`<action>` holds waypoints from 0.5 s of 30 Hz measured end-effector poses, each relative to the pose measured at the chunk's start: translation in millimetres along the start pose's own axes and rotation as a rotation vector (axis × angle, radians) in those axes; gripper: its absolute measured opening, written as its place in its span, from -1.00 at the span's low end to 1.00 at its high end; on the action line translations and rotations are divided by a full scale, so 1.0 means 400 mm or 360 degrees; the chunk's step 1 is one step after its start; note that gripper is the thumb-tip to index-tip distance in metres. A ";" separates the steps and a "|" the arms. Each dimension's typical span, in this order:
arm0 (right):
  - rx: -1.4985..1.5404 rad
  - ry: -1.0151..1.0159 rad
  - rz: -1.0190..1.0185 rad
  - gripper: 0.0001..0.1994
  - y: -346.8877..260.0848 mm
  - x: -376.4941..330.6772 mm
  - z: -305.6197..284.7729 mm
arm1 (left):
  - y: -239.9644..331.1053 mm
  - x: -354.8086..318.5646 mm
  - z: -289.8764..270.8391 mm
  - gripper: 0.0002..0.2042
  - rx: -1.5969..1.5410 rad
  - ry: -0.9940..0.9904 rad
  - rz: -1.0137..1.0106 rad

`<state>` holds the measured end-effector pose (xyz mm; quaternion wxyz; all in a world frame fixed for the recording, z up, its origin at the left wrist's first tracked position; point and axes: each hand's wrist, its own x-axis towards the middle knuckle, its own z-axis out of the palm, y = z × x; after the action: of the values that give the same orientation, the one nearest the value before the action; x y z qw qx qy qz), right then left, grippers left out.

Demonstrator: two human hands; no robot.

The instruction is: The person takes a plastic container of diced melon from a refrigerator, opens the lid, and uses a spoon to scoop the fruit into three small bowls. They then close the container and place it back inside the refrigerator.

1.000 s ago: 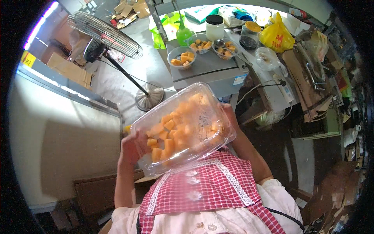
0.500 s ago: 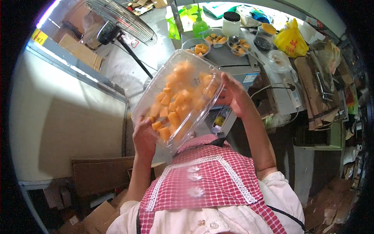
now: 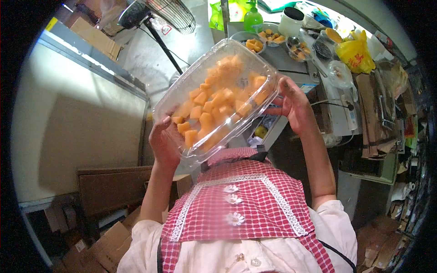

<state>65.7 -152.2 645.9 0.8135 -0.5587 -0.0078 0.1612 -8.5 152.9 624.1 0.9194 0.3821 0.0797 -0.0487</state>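
Between my hands is a clear plastic clamshell box (image 3: 251,73), held tilted in front of my apron. Orange melon-like chunks (image 3: 206,121) show through its wall, spread over much of it. My left hand (image 3: 165,142) grips the lower left edge, thumb on top. At the right edge my right hand (image 3: 292,101) holds the side with its fingers partly under the box. Beyond the box, a clear bowl (image 3: 236,38) holds more orange chunks, and two more such bowls stand beside it.
A green pump bottle (image 3: 253,20), a dark-lidded jar (image 3: 290,22) and a yellow plastic bag (image 3: 356,53) stand on the worktop. Black fan (image 3: 168,16) at the far left. Cardboard (image 3: 371,116) lies at the right. A power strip (image 3: 351,117) hangs over the worktop's edge.
The box has turned slightly clockwise and moved a little up, still in both hands. The background has shifted to the right and up as my view moved.
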 end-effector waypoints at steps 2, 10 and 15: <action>-0.0077 -0.0005 -0.0058 -0.22 0.005 0.003 0.028 | -0.008 0.010 -0.001 -0.41 0.0030 0.0095 0.0069; -0.0610 0.0885 -0.0918 -0.47 0.110 -0.026 0.050 | -0.099 0.088 0.078 -0.35 -0.0146 -0.0040 0.0217; -0.0261 0.0661 -0.0399 -0.80 0.066 -0.081 0.059 | -0.152 0.141 0.077 -0.38 -0.0171 -0.0111 0.0091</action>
<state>23.6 -131.1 636.2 0.7633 -0.6386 0.0773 -0.0604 41.0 86.6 593.1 0.9418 0.3323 0.0393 -0.0313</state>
